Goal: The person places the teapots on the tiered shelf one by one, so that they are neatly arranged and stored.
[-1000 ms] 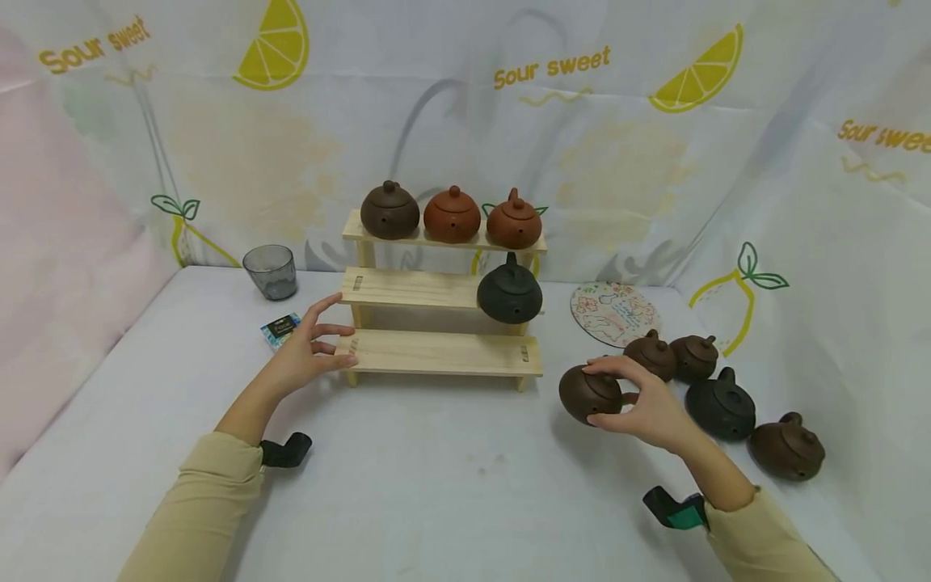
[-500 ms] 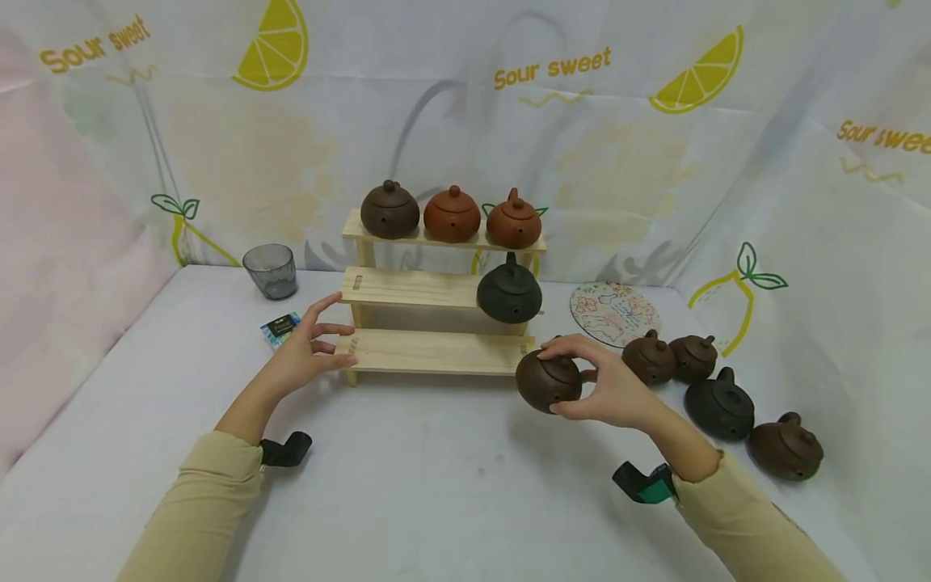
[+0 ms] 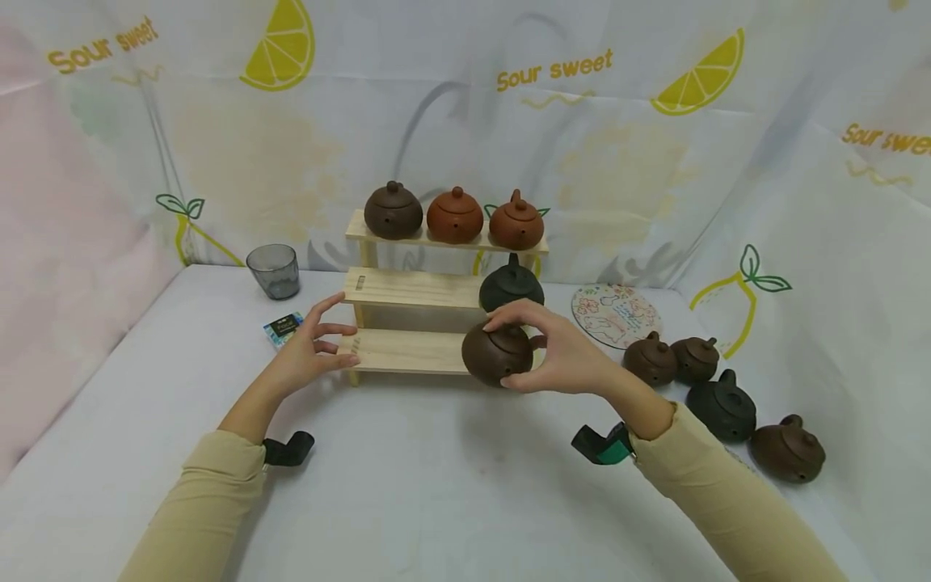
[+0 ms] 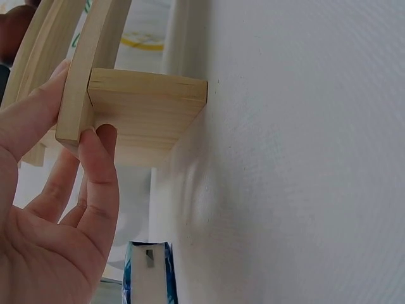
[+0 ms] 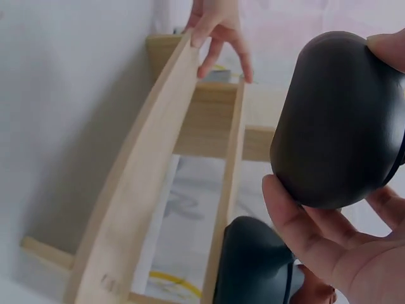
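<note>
A three-tier wooden display stand (image 3: 410, 352) rises in steps at the middle of the table. At the left end of its lowest shelf, my left hand (image 3: 301, 356) pinches the board between thumb and fingers, as the left wrist view shows. My right hand (image 3: 563, 352) grips a round brown teapot (image 3: 494, 357), thumb low and fingers over the top, in front of the lowest shelf's right half. Dark and smooth, the same teapot (image 5: 335, 120) fills much of the right wrist view. A black teapot (image 3: 511, 283) sits on the middle shelf's right end, partly hidden behind my right hand.
Along the top shelf stand a dark brown teapot (image 3: 393, 214) and two reddish ones. Several more teapots, among them a black one (image 3: 722, 408), rest at the right. A round patterned mat (image 3: 614, 314) lies behind those; a grey glass (image 3: 274, 272) and small packet (image 3: 284, 327) are left.
My right hand has carried the brown teapot leftward and up, from the table's right side to the lowest shelf's front. My left hand keeps its place on the stand.
</note>
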`<state>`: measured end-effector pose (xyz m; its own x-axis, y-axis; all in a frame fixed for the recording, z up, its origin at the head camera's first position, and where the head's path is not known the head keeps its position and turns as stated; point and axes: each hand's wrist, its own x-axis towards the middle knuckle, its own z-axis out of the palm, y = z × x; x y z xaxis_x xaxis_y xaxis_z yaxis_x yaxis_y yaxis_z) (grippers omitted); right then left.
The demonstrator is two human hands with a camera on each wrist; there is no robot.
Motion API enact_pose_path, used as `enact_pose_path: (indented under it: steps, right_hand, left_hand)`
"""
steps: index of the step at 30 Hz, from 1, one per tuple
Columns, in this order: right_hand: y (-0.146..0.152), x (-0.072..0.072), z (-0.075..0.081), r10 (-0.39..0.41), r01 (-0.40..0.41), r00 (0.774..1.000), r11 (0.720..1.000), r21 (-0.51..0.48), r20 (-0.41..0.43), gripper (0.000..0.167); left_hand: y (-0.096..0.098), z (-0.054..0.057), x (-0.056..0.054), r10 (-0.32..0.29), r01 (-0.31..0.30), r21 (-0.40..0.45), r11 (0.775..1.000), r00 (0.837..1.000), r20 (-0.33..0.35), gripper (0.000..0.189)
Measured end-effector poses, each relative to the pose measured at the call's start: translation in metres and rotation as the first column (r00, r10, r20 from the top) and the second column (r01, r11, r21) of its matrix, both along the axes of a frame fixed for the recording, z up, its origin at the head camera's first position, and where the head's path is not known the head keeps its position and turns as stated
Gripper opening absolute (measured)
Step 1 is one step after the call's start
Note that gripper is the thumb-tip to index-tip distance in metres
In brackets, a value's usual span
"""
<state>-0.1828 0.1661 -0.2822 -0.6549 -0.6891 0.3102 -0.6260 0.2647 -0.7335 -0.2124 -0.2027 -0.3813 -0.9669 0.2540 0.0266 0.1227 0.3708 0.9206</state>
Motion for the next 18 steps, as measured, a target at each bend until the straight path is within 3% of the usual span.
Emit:
enact_pose_path:
  steps: [9,18]
  right_hand:
    - [-0.031,-0.034,0.016,0.078,-0.07,0.989,0.995,0.064,-0.124,0.053]
    - [-0.051,-0.064,0.028,0.076,-0.058,0.992,0.984,0.167,-0.099,0.053]
  left_hand:
    - [0.0,-0.001,0.0,0.001,-0.001,-0.001,1.0,1.0,0.003,0.098]
    - [0.0,-0.002,0.0,0.0,0.0,-0.004,1.0,1.0,-0.011,0.097]
